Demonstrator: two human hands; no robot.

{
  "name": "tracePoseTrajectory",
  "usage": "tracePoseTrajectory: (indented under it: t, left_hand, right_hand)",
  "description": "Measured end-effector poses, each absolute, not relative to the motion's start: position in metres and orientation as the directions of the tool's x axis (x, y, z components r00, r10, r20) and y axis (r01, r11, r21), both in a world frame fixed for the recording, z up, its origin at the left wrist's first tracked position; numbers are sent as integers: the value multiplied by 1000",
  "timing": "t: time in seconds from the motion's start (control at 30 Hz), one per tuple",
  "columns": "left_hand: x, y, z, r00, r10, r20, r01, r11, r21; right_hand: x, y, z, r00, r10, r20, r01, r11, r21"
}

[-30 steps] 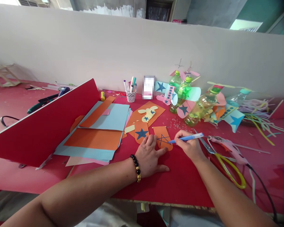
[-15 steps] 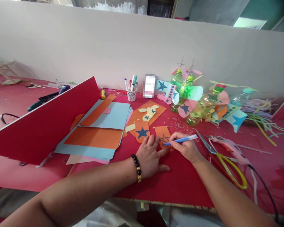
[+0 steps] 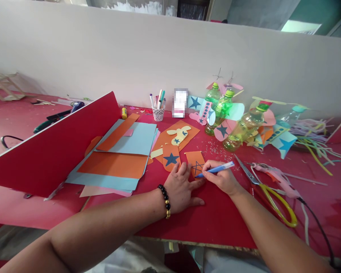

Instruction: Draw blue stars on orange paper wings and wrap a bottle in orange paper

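A blue marker (image 3: 220, 167) is gripped in my right hand (image 3: 220, 180), its tip at the lower part of an orange paper piece (image 3: 195, 157). A star outline in dark blue lines shows on that piece. My left hand (image 3: 182, 189), wearing a beaded bracelet, lies flat with its fingers spread, pressing on the lower edge of the paper. Just beyond its fingertips is a second orange piece (image 3: 167, 149) with a filled dark blue star. Behind it, a cream paper cutout (image 3: 176, 132) with blue stars rests on an orange sheet (image 3: 189, 137).
Yellow-handled scissors (image 3: 281, 206) and a pink glue gun (image 3: 278, 180) lie to the right. Plastic bottles (image 3: 247, 123) with paper wings stand at the back. Stacked coloured paper (image 3: 130, 139) and an upright red board (image 3: 59, 148) are left. A marker cup (image 3: 158, 114) stands near the wall.
The marker tip has shifted slightly down on the orange paper, and my right hand has moved a little left. My left hand stays in place.
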State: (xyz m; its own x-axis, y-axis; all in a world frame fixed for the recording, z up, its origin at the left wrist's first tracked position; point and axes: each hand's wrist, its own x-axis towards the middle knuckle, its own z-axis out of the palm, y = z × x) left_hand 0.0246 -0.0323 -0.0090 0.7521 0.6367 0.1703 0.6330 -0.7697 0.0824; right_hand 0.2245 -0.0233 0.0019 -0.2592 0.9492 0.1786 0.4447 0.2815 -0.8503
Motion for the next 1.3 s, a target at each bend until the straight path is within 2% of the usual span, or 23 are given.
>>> tracePoseTrajectory:
  t: [0.23,0.47,0.97,1.13,1.3]
  left_hand:
    - [24,-33,-6,753,638,160,632,-770,92]
    - [25,-34,-2,749,647,140,641,-762,91]
    - [24,-34,-2,754,645,128,638,-764,97]
    - [24,-35,-1,752,648,121,641,-762,92]
    - [24,-35,-1,752,646,135,639,-763,92]
  right_hand:
    - [228,-20,0,-172,970,174,486,237,-841]
    - [235,-13,-6,-13,984,176,519,157,-840]
    - [243,-6,-6,203,945,256,595,89,-799]
    - [244,-7,-7,226,934,278,607,88,-790]
    - [241,-13,-4,138,950,279,531,166,-831]
